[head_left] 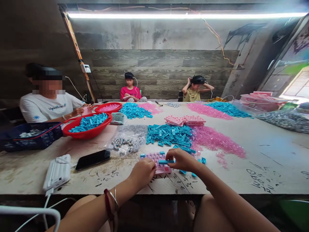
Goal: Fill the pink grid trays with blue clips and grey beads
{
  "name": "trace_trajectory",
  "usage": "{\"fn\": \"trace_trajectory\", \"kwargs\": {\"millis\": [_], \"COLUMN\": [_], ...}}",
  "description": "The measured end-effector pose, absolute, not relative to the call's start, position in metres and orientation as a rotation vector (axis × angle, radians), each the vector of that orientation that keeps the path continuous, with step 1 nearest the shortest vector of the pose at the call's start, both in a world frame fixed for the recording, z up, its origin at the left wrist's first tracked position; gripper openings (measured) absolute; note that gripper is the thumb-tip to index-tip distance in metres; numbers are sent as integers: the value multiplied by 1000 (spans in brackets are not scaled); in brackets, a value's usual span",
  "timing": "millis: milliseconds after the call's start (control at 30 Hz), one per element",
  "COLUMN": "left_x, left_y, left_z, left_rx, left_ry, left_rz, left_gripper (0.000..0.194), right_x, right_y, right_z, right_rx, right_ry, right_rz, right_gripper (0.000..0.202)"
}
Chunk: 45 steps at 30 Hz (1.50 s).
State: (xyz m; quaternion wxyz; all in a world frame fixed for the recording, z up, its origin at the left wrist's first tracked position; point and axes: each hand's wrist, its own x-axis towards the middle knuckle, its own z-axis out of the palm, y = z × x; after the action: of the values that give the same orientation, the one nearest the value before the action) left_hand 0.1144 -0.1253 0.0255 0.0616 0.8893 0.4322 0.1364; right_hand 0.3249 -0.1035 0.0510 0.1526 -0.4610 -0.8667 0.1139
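Observation:
A small pink keyboard-like plastic panel (159,170) lies on the table in front of me, with rows of clear pink keys and a blue key at each of two upper corners. My left hand (142,170) is closed at its left side, fingertips on the edge. Pinched between the fingers of my right hand (182,159) is a long blue plastic key (166,162), held over the panel's right part. Just beyond are a heap of blue plastic keys (169,133) and a heap of clear pink keycaps (214,140). A few loose blue keys lie beside my right wrist.
Stacked pink panels (184,120) stand behind the heaps. Leftward are a bag of small metallic parts (127,140), a black phone (93,160), a white power bank (57,170), a red basket (88,133) and a dark blue basket (31,137). Three people sit around the table.

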Motion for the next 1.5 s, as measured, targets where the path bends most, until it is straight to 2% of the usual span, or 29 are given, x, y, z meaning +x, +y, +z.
{"fn": "trace_trajectory", "kwargs": {"millis": [200, 533, 733, 1000, 1333, 1500], "left_x": [114, 111, 113, 117, 113, 113], "left_y": [-126, -113, -118, -130, -125, -123], "left_z": [30, 27, 27, 27, 28, 26], "left_rx": [2561, 2348, 2427, 2531, 2448, 2433], "left_ry": [1277, 1174, 1148, 1252, 1252, 1235], "left_rz": [429, 507, 521, 371, 509, 510], "left_gripper": [5, 11, 12, 17, 9, 12], "right_x": [326, 325, 327, 326, 327, 326], "right_y": [-101, -102, -98, -98, -97, -98], "right_z": [46, 48, 43, 44, 44, 46], "right_rx": [-1307, -1314, -1275, -1264, -1264, -1276], "right_ry": [-2483, -2485, -2497, -2495, -2498, -2489], "right_rz": [318, 358, 357, 392, 414, 435], "right_gripper": [13, 15, 14, 11, 11, 14]}}
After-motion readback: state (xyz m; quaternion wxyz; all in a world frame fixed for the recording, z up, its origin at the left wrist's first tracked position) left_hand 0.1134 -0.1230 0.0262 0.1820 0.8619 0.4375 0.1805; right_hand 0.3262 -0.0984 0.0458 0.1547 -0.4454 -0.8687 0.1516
